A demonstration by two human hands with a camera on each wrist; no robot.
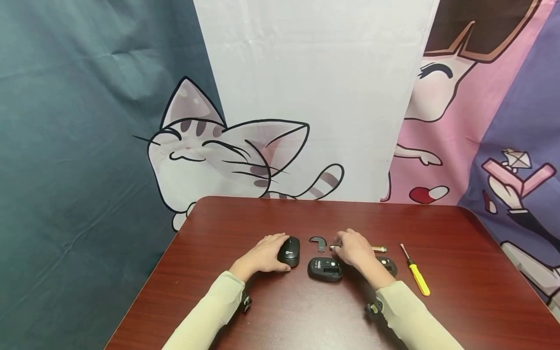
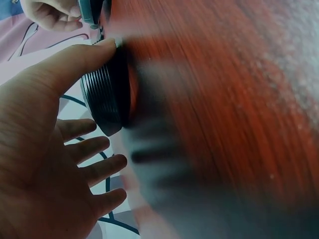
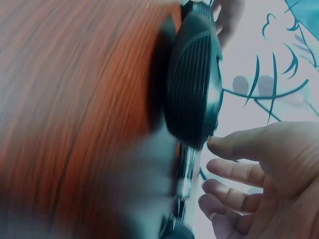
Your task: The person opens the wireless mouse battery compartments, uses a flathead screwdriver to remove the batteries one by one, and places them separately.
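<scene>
My left hand (image 1: 265,254) reaches around a black mouse (image 1: 288,251) standing on the table. Its thumb touches or overlaps the mouse's near end, while the four fingers spread loosely by the left side in the left wrist view. My right hand (image 1: 355,250) is over a row of small batteries, its loosely bent fingers apart from the thumb in the right wrist view. One battery end (image 1: 334,248) shows left of that hand and another battery (image 1: 378,249) to its right. Just nearer me lies an upturned mouse (image 1: 325,269) with its compartment uncovered. My wrist partly hides another upturned mouse (image 1: 387,266).
A curved dark cover (image 1: 319,243) lies behind the middle mouse. To the right is a screwdriver (image 1: 419,278) with a yellow handle. All of it sits on a red-brown wooden table (image 1: 302,316), with a printed cloth hanging behind the far edge.
</scene>
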